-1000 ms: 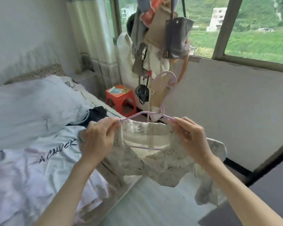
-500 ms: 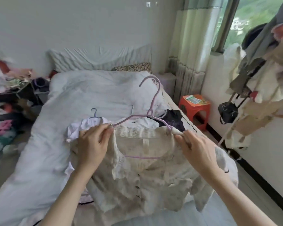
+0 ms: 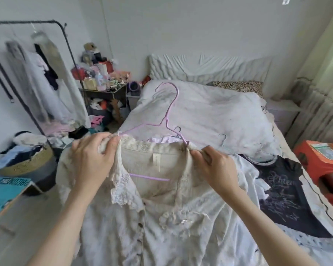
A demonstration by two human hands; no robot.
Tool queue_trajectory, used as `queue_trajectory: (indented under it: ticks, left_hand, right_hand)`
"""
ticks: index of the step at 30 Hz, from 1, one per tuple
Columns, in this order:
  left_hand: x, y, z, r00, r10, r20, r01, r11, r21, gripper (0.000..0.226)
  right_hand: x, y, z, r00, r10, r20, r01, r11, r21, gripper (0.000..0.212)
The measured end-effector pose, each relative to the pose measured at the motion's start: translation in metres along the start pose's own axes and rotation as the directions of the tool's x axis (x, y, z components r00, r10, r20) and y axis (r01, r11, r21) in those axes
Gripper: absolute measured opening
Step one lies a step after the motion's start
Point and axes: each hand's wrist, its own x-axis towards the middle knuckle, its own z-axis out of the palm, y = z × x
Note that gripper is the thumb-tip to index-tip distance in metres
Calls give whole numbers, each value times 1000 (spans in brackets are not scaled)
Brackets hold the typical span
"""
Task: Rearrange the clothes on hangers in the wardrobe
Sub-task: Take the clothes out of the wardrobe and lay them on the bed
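**Blouse on hanger, held over the bed, rail not reached**

We hold a cream lace-collared button-front blouse (image 3: pixel 161 217) up in front of us, over the foot of the bed. It sits on a thin lilac wire hanger (image 3: pixel 166 120), hook up and tilted left, lower bar visible through the open neckline. Our left hand (image 3: pixel 93 160) is closed on the blouse's left shoulder, fingers bunching the fabric over the hanger end. Our right hand (image 3: pixel 217 167) pinches the right shoulder seam at the other hanger end. Hands are apart, one per shoulder.

Step in hand, as we judge it: seating the blouse square on the hanger. The collar looks uneven, with the left flap folded out.

The black metal clothes rail (image 3: pixel 46 22) stands well off to the left, a few pale garments hanging on it. On the white duvet (image 3: pixel 209 116) lie more pieces: a black printed T-shirt (image 3: pixel 282 189) at the right and spare hangers just beyond the blouse.

Next move probably calls for freeing one hand to take the hook, keeping the shoulders from slipping off the thin wire, then turning left to the rail and finding a gap between the hung clothes.
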Motion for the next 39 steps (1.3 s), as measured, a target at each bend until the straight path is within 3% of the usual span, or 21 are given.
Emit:
queue_trajectory:
  ticks: [6, 15, 20, 24, 30, 32, 39]
  left_hand:
    - [40, -40, 6, 995, -17, -94, 26, 995, 92, 31]
    - [96, -144, 55, 996, -50, -70, 55, 996, 67, 39]
    - [140, -220, 125, 989, -90, 117, 100, 992, -82, 38]
    - [175, -264, 182, 957, -106, 268, 139, 984, -108, 19]
    - [206, -322, 286, 818, -157, 553, 203, 979, -21, 18]
    - [213, -334, 321, 788, -178, 590, 231, 973, -14, 20]
    - [235, -361, 442, 780, -166, 604, 173, 984, 47, 25]
  right_hand:
    - [51, -11, 60, 998, -18, 55, 14, 996, 86, 46]
    - [115, -31, 166, 993, 6, 115, -23, 988, 152, 44]
    - [150, -22, 249, 987, 102, 125, -110, 992, 57, 46]
    - [175, -11, 305, 963, 208, 170, -208, 978, -18, 39]
    - [214, 33, 383, 871, 316, 376, -285, 949, -138, 33]
    - [226, 52, 409, 842, 347, 412, -310, 938, -156, 30]
    - [260, 129, 494, 826, 434, 361, -381, 900, -210, 31]
